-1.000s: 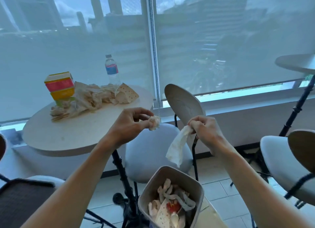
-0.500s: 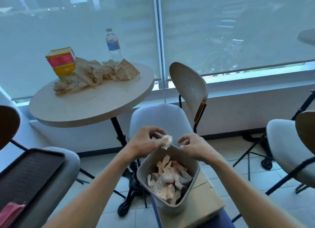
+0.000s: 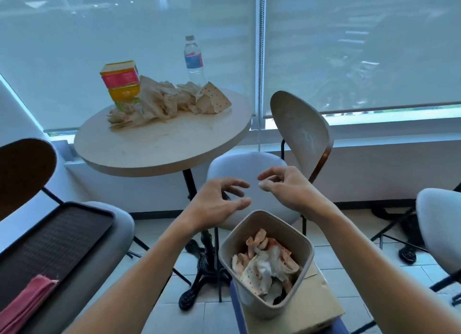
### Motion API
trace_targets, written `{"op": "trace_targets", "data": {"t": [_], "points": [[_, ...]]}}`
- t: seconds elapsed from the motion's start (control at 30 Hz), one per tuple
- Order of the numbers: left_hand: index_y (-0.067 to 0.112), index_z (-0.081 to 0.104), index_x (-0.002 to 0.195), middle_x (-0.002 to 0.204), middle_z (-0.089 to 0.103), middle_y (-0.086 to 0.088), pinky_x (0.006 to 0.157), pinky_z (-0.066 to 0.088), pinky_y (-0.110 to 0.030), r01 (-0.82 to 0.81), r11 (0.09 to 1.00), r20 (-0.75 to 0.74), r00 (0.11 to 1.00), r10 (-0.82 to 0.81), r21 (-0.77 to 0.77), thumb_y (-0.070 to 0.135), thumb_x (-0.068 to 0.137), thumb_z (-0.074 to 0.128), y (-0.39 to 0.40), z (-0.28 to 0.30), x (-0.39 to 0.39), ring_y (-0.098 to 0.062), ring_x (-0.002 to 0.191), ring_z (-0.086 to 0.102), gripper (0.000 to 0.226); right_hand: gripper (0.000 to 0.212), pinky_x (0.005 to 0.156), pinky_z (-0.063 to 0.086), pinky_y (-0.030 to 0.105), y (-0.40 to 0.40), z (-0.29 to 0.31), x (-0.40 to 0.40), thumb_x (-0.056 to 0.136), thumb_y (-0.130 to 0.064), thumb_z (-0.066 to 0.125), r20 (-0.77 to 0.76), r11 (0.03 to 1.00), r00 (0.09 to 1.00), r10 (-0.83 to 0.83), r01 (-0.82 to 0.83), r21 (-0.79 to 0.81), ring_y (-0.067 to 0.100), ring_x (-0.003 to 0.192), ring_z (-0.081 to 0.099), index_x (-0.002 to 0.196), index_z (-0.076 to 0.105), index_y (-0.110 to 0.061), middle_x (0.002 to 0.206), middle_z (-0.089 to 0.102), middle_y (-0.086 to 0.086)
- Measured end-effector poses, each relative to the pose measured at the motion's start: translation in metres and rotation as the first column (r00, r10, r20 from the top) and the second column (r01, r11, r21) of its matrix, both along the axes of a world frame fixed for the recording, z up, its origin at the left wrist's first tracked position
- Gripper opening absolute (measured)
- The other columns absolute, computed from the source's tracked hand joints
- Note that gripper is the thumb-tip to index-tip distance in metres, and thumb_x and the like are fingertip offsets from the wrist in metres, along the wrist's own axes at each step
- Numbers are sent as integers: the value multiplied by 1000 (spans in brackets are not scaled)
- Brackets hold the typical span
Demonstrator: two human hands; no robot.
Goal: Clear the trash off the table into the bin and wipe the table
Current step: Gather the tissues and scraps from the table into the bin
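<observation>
1. Hovering side by side above and just behind the bin, the left hand and the right hand are both loosely spread, fingers relaxed and slightly curved, and neither has hold of anything.
2. Below them stands the beige rounded-square plastic bin, filled with crumpled white and orange-printed paper trash; it rests on a flat brown cardboard sheet over a blue surface.
3. Between the hands and the table sits a grey cushioned chair with a curved wooden back, its seat directly behind the hands.
4. The round pale wooden table on a black iron pedestal is beyond the left hand, well apart from the bin.
5. On the table's far side lies a heap of crumpled brown paper wrappers, touching a dotted white and tan folded wrapper at its right end.
6. Stacked colourful cardboard boxes in pink, orange and green stand upright at the heap's left, and a clear plastic water bottle with a blue and red label stands upright behind the heap.
7. At the left, a black textured plastic tray lies on another grey chair seat, carrying a folded pink cloth at its near end.
8. A third grey chair is at the right edge.
</observation>
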State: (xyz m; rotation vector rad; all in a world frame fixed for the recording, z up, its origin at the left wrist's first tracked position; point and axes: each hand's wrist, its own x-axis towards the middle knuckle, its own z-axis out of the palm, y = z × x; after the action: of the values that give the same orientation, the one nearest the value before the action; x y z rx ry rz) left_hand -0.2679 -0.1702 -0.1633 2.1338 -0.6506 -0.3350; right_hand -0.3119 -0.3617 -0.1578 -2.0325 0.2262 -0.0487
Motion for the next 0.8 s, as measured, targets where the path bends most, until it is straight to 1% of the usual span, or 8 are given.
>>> {"op": "trace_targets", "data": {"t": [0.07,0.1,0.23,0.37,0.53,0.67,0.73,0.8], "points": [[36,68,109,98,69,12,73,52,-24,-12,999,54,998,15,-48,34,83,73,12,21,6,1,70,62,26,14,74,46,23,13,9,8,94,-21,61,33,999,999,24,-25,22,11,87,61,107,67,-21,93,66,1],[35,68,107,96,70,11,71,52,-23,-25,997,81,996,30,-70,32,84,73,18,30,10,1,66,62,24,13,73,47,24,19,13,13,94,-20,61,56,999,998,29,-31,31,12,84,60,106,67,-20,92,66,3],[28,70,106,92,70,11,74,53,-21,-76,988,140,986,95,-133,31,85,72,47,63,30,0,72,65,21,11,70,48,24,48,33,33,94,-19,61,128,997,990,52,-58,48,13,80,66,102,68,-17,92,68,6],[29,70,104,92,70,10,62,46,-16,-110,989,179,976,127,-104,36,86,70,74,78,56,3,63,60,19,8,72,49,21,75,51,57,94,-17,61,171,994,982,82,-92,52,14,78,64,99,68,-18,91,67,5],[31,70,98,92,69,11,65,42,-15,-153,985,218,962,168,-82,34,86,70,108,86,91,9,65,58,13,9,73,53,24,109,65,93,93,-18,62,218,993,970,109,-115,18,16,79,65,96,69,-22,90,68,3],[35,66,93,90,68,14,65,43,-15,-178,983,253,950,183,-40,34,86,70,135,89,120,13,69,58,8,9,76,55,28,137,69,127,92,-21,62,251,991,960,124,-109,-73,12,80,66,92,69,-27,88,69,-3],[32,66,93,88,67,14,63,42,-13,-209,978,282,937,207,-25,32,86,71,150,91,139,13,68,58,8,10,76,55,27,152,71,145,92,-21,61,249,986,957,150,-126,-112,10,80,65,95,70,-25,89,68,-3],[28,68,92,86,68,12,62,41,-12,-275,961,324,909,263,-9,28,84,73,164,92,160,8,68,60,9,13,70,52,23,165,72,161,92,-20,59,238,979,955,177,-145,-146,9,78,63,99,70,-22,89,67,-3]]}}
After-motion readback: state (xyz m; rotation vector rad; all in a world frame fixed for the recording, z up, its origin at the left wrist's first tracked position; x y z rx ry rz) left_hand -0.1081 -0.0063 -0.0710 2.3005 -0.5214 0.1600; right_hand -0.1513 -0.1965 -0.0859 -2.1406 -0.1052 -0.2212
